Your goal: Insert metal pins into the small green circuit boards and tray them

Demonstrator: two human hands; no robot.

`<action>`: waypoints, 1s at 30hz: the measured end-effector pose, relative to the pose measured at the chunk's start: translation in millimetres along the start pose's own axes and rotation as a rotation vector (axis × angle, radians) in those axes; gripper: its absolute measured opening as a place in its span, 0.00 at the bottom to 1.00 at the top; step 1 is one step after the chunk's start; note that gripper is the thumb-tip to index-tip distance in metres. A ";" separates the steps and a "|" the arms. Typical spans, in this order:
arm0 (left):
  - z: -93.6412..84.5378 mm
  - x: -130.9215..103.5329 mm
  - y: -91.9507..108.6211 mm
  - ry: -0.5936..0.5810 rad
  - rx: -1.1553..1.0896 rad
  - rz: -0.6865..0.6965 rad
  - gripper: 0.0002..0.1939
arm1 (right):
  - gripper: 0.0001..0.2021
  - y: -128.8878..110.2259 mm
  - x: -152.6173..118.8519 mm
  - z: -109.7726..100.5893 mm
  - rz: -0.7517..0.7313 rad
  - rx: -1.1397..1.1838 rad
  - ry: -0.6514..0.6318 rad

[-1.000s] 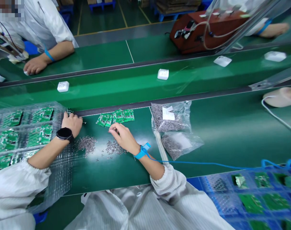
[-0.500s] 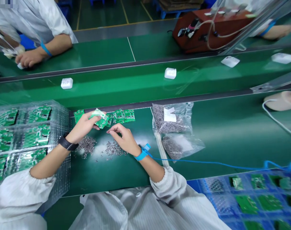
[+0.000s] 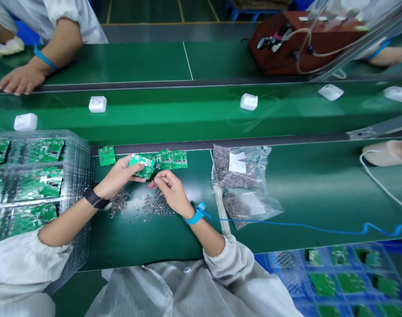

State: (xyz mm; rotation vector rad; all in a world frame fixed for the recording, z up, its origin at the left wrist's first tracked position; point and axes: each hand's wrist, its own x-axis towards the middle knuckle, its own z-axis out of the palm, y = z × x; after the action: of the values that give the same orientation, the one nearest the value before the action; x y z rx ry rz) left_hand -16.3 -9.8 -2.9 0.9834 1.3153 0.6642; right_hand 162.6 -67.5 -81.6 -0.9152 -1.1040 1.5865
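My left hand (image 3: pixel 120 174) grips a green circuit board (image 3: pixel 144 165) by its left side, thumb on top. Close to the board's lower right edge is my right hand (image 3: pixel 169 187), its thumb and fingers pinched together; whatever sits between the fingertips is too small to name. Below the hands lie two piles of small metal parts, a left pile (image 3: pixel 119 202) and a right pile (image 3: pixel 157 204). Several green boards (image 3: pixel 178 159) rest just beyond my right hand, and another board (image 3: pixel 106 156) lies behind my left hand.
Clear trays of boards (image 3: pixel 73 176) stand at left. Two bags of parts (image 3: pixel 224 167) lie right of my hands. White plastic pieces (image 3: pixel 97 104) sit on the green belt (image 3: pixel 168 108). A blue tray (image 3: pixel 300 286) is at lower right. A co-worker's hand (image 3: pixel 22 80) rests across the belt.
The held board has tilted flatter and my right fingertips are closer to its edge. The white pieces have shifted right along the belt. The co-worker's hand has moved left and spread flat.
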 end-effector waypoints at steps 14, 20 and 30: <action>2.2 -1.2 -4.4 -0.100 0.180 0.088 0.10 | 0.14 -1.6 -1.8 1.1 0.015 -0.107 0.104; -0.2 -3.7 -7.3 -0.201 0.415 0.198 0.18 | 0.13 -0.7 0.8 -1.2 -0.006 -0.015 0.190; -2.0 -3.6 -10.4 -0.221 0.724 0.383 0.14 | 0.15 -1.1 1.6 -4.9 0.032 -0.019 0.209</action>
State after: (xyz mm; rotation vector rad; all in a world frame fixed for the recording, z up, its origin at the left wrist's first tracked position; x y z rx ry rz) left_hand -20.2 -17.3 -10.2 1.8737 1.1918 0.3345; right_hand 167.0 -64.7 -82.2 -1.0902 -0.9628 1.4703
